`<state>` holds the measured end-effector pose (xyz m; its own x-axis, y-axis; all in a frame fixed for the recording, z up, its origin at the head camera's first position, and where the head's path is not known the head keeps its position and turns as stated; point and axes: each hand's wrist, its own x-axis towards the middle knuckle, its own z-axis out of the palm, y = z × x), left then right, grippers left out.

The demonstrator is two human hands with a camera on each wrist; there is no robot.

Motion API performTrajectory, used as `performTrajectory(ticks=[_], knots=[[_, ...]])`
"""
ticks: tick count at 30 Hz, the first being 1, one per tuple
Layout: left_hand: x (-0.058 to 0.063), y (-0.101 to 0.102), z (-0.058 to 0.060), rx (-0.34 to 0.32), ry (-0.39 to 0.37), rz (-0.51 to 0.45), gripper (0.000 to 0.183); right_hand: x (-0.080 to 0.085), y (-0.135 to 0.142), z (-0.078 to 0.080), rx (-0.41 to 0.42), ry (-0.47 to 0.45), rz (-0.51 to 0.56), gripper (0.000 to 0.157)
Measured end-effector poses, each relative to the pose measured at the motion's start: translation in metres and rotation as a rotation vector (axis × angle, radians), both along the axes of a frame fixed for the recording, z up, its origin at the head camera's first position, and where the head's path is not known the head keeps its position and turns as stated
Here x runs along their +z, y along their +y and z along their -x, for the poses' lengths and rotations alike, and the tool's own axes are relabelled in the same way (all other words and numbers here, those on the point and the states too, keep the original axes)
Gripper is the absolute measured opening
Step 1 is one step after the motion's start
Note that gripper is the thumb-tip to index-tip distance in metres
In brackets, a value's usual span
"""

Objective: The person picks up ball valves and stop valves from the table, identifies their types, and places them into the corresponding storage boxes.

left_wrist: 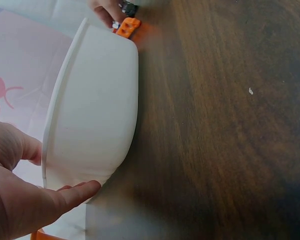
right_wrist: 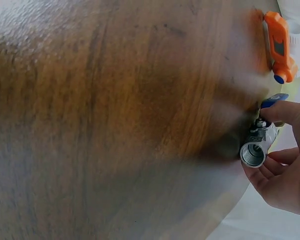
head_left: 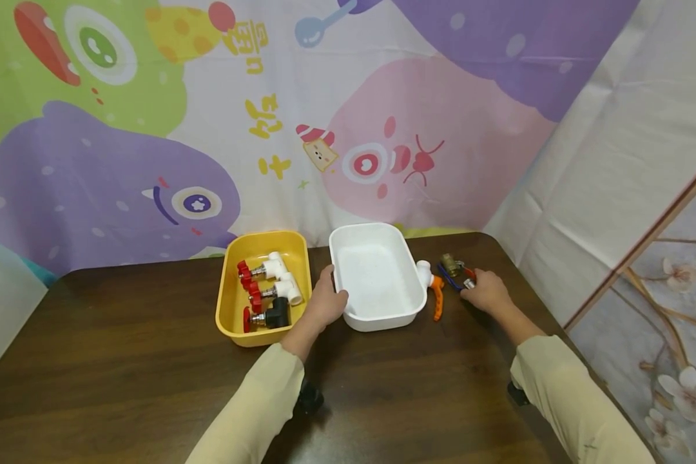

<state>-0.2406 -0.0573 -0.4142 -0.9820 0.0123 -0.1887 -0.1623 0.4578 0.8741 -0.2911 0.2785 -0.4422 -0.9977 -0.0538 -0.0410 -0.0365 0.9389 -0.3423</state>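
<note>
My left hand (head_left: pixel 327 299) grips the left side of a white plastic bin (head_left: pixel 377 270), thumb and fingers on either side of its wall, as the left wrist view shows. Nothing lies inside this bin. At the right, my right hand (head_left: pixel 487 292) holds a silver metal ball valve (right_wrist: pixel 264 134) with a blue lever (right_wrist: pixel 274 100), low over the table. The valve's threaded open end faces the right wrist camera. A brass valve (head_left: pixel 449 263) lies just beyond that hand. Between the bin and the right hand is a white plastic valve with an orange handle (head_left: pixel 437 298).
A yellow bin (head_left: pixel 226 290) stands left of the white one, holding white and black elbow-shaped valves (head_left: pixel 276 314) with red knobs. The brown wooden table (head_left: pixel 122 354) meets a cartoon-printed curtain (head_left: pixel 290 200) behind and a pale fabric wall on the right.
</note>
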Motion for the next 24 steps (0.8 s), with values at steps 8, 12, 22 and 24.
performTrajectory(ticks=[8, 12, 22, 24], knots=[[0.001, 0.0, -0.001, -0.005, 0.008, -0.001, 0.064, 0.002, 0.0, -0.003, 0.003, 0.032, 0.027, 0.052], [0.001, 0.0, 0.0, -0.003, 0.007, -0.004, 0.064, 0.003, -0.002, -0.004, 0.001, 0.05, 0.015, 0.05], [-0.001, 0.001, 0.0, -0.003, 0.011, -0.005, 0.064, 0.01, -0.009, -0.01, 0.004, 0.099, -0.05, 0.048], [0.0, 0.001, 0.0, -0.002, 0.011, -0.004, 0.064, 0.011, -0.01, -0.011, 0.009, 0.098, -0.057, 0.048]])
